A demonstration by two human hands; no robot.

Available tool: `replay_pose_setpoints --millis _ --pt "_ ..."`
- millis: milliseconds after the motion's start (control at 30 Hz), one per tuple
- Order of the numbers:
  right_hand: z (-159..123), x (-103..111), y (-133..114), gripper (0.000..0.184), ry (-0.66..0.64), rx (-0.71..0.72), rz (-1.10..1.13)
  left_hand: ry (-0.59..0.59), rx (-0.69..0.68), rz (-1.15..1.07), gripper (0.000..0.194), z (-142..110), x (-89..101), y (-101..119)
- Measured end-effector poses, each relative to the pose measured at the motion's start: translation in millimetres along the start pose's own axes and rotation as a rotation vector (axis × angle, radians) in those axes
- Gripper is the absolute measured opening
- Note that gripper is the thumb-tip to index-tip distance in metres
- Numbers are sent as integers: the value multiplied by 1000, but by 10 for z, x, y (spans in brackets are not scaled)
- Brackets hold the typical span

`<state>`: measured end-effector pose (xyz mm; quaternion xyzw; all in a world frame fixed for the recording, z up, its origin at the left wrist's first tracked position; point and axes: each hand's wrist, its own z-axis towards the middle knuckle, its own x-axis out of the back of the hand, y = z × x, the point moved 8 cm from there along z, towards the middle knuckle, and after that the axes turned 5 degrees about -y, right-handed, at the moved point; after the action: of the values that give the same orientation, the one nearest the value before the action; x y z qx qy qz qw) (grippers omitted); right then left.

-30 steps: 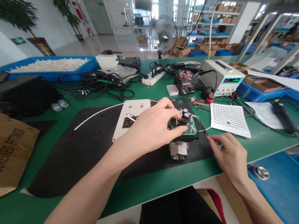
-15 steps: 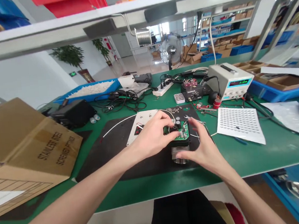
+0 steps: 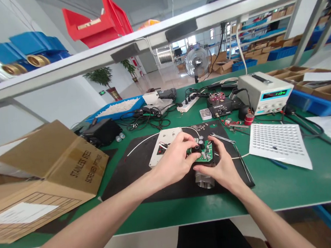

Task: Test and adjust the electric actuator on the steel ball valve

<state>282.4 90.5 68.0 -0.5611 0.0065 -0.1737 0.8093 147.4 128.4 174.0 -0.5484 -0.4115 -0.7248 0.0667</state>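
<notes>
A round green circuit board point(image 3: 203, 151) with black and silver capacitors sits on a black housing above a silver metal fitting point(image 3: 204, 181), on a black mat point(image 3: 135, 180). My left hand point(image 3: 177, 161) grips the board's left side, fingers curled over its edge. My right hand point(image 3: 220, 164) wraps the right side and front of the same assembly, thumb across the front. A white plate point(image 3: 164, 149) with red and white wires lies just left of the board. Tweezers point(image 3: 244, 165) lie on the mat to the right.
A white perforated sheet point(image 3: 277, 143) lies to the right. Behind stand a power supply point(image 3: 264, 92), a soldering station point(image 3: 220, 104), a power strip point(image 3: 191, 103) and tangled cables point(image 3: 144, 116). A cardboard box point(image 3: 39, 177) sits left. A shelf rail point(image 3: 147, 44) runs overhead.
My right hand has come from the table's right, near the tweezers, onto the board assembly. My left hand stayed on the board. The camera tilted up, bringing the shelf into view.
</notes>
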Motion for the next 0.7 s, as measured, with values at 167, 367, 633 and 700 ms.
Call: replay_pose_setpoints --millis 167,367,633,700 --pt "7 -19 -9 105 -9 -14 24 -8 -15 127 17 24 80 -39" --pt "-10 -25 -3 102 -10 -18 38 34 -77 180 16 8 122 22" --pt "-13 -22 -25 100 6 -17 40 59 -171 207 19 -25 110 67" --pt "-13 -21 -31 100 3 -18 41 73 -187 205 20 -28 122 60"
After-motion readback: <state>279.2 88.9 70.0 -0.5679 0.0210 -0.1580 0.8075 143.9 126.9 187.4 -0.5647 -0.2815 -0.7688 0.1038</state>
